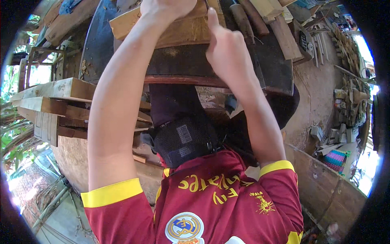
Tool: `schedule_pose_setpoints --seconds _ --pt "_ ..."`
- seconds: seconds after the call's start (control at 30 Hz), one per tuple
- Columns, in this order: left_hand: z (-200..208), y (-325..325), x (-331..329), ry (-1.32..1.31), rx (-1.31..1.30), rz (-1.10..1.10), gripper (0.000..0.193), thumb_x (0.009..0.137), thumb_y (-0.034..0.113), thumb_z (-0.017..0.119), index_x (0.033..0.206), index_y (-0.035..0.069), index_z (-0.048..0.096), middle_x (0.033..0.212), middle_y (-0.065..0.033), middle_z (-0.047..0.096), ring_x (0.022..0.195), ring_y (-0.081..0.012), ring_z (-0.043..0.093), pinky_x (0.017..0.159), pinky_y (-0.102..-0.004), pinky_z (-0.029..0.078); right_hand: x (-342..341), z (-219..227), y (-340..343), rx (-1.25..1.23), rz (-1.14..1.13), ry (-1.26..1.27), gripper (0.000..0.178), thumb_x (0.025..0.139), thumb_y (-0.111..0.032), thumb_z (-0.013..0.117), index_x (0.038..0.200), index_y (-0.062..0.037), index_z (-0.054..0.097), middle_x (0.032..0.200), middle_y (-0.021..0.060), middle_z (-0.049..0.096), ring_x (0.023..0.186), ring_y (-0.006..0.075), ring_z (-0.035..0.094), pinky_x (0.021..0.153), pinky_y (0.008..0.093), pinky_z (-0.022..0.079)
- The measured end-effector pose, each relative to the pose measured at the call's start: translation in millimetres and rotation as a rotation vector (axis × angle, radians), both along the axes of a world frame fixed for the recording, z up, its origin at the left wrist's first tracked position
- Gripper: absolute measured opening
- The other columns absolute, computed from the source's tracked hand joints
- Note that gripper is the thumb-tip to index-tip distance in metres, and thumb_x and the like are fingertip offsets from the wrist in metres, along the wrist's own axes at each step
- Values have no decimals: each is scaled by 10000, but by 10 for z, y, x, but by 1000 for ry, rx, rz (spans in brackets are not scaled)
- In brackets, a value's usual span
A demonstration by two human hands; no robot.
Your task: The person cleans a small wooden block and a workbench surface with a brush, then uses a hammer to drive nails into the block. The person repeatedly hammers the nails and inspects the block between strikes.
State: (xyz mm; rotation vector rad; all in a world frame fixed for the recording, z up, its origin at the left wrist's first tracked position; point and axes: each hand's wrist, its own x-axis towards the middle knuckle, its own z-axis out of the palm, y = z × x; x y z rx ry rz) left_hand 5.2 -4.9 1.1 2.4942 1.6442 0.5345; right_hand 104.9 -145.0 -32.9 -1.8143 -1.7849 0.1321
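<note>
My left hand point(170, 5) is at the top edge, over a pale wooden board point(178, 36) on a dark worktop. Its fingers run out of the picture, so what they hold is hidden. My right hand point(228, 45) is above the board's right end. Its index finger points forward, its tip at the lower end of a thin dark rod point(206, 3) that leaves the view at the top. The other fingers curl under the palm, and I cannot make out whether anything is inside them.
The dark worktop point(178, 63) has a reddish front edge. Wooden-handled tools point(242, 18) and wood blocks point(284, 38) lie on its right. Stacked beams point(61, 89) stick out at the left. A large plank point(329, 183) stands at the lower right, near a colourful woven item point(336, 159).
</note>
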Motion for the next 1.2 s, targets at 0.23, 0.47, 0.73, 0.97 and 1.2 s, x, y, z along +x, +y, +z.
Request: schedule_pose_setpoints --seconds 0.23,0.47,0.73,0.97,1.2 --pt "61 -73 -28 53 -75 -1 466 892 360 416 883 3 715 945 -260 667 934 -391 657 882 -440 508 -136 -92 -773 -50 -22 108 659 751 72 528 1389 52 364 697 287 574 640 431 601 613 470 489" --pt "-17 -14 -11 28 -76 19 462 883 377 415 926 32 719 980 -243 670 953 -394 650 883 -448 506 -55 22 -80 -72 -10 51 687 739 42 551 1392 72 341 694 264 596 651 423 600 649 486 496" --pt "-8 -29 -60 -6 -86 -53 500 883 403 410 925 1 706 998 -282 651 975 -422 634 899 -475 494 -48 -36 -465 -75 -20 52 689 722 64 557 1383 60 365 693 272 592 644 423 607 627 464 499" --pt "5 -33 -45 20 -117 15 498 879 395 400 943 7 706 1012 -281 650 972 -409 640 891 -459 497 -59 -16 -337 -105 -2 51 702 736 51 550 1403 57 332 718 256 617 660 422 618 632 475 511" --pt "4 -16 2 26 -79 75 486 875 366 395 930 1 710 1008 -268 658 979 -403 641 884 -446 498 -98 -35 -1505 -116 -51 138 783 729 81 551 1460 -49 303 686 202 572 598 386 578 571 459 484"
